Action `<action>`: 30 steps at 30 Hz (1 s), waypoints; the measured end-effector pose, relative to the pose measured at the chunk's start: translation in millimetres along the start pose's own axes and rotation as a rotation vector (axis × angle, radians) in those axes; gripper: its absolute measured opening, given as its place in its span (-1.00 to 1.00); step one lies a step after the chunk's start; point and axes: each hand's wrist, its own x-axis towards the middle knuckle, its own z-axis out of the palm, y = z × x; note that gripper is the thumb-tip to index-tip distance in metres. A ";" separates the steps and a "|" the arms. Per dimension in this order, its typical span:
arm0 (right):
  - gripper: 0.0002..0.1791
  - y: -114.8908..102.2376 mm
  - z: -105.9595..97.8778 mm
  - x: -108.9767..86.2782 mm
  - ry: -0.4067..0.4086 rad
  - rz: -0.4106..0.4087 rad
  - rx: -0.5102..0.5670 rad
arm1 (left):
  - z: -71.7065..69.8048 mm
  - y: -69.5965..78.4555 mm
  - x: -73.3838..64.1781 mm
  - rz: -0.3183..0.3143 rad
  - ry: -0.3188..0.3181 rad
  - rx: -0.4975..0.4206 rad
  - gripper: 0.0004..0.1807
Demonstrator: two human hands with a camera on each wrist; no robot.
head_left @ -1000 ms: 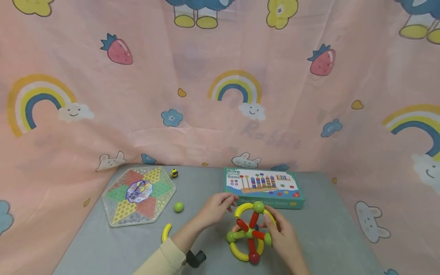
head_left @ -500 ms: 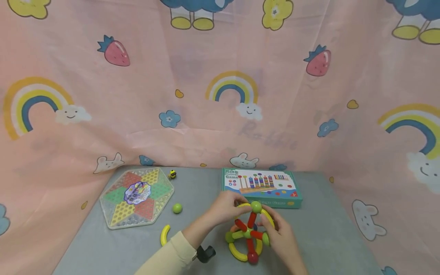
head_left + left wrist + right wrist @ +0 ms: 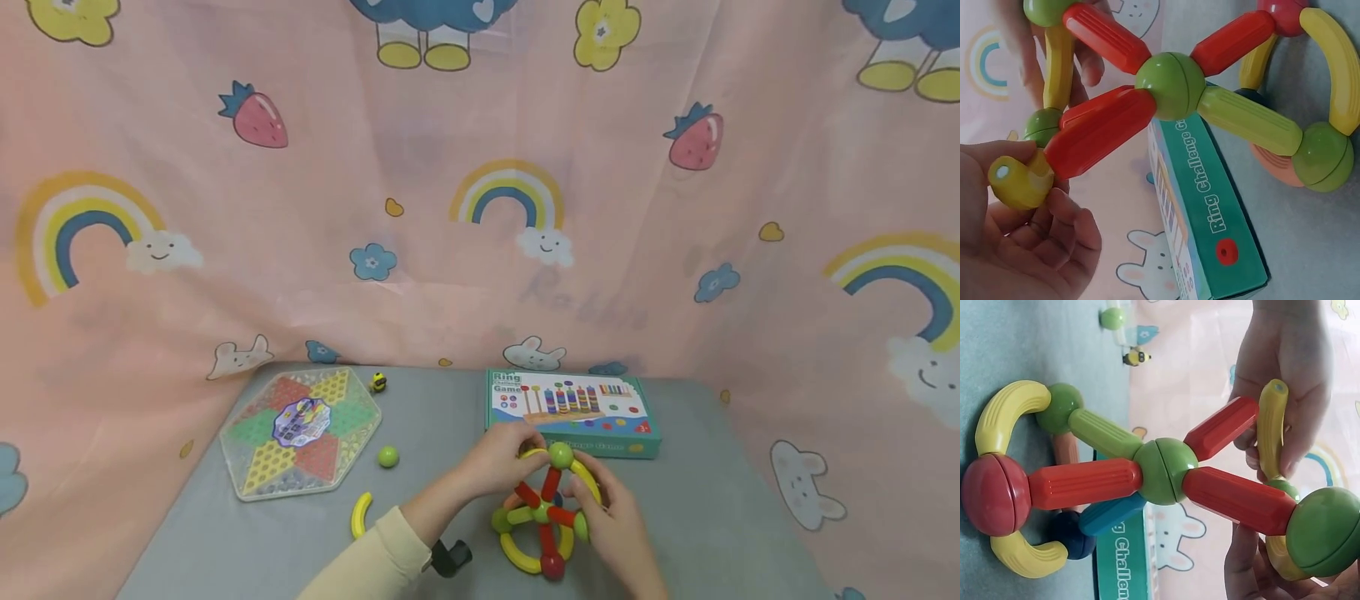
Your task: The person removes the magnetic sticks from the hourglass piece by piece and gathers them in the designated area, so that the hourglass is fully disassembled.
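Note:
A magnetic ball-and-rod construction (image 3: 542, 512) stands up from the table, with red and light green rods meeting at a green ball (image 3: 1171, 85). Yellow curved rods and several balls form its lower ring. At its upper left, my left hand (image 3: 506, 458) pinches a yellow curved rod (image 3: 1271, 425) between thumb and fingers. One end of that rod points free; its other end is at a green ball (image 3: 1284, 487). My right hand (image 3: 615, 517) grips the construction's upper right, around another yellow curved rod (image 3: 1059, 69). Some of the right fingers are hidden behind the parts.
Behind the hands lies a green Ring Challenge Game box (image 3: 573, 408). To the left are a hexagonal Chinese checkers board (image 3: 255, 433), a loose green ball (image 3: 387, 456), a yellow curved rod (image 3: 361, 514) and a small bee-like figure (image 3: 378, 382). A pink printed cloth (image 3: 420, 317) hangs behind.
My left hand has moved right and closer to the construction, and its fingers have come onto the upper yellow curved rod. The right hand keeps its hold with little movement.

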 end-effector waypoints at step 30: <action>-0.47 -5.3 -0.5 -0.7 0.012 -0.002 -0.052 | -23.8 -59.1 -51.4 -0.307 0.123 -0.457 -0.11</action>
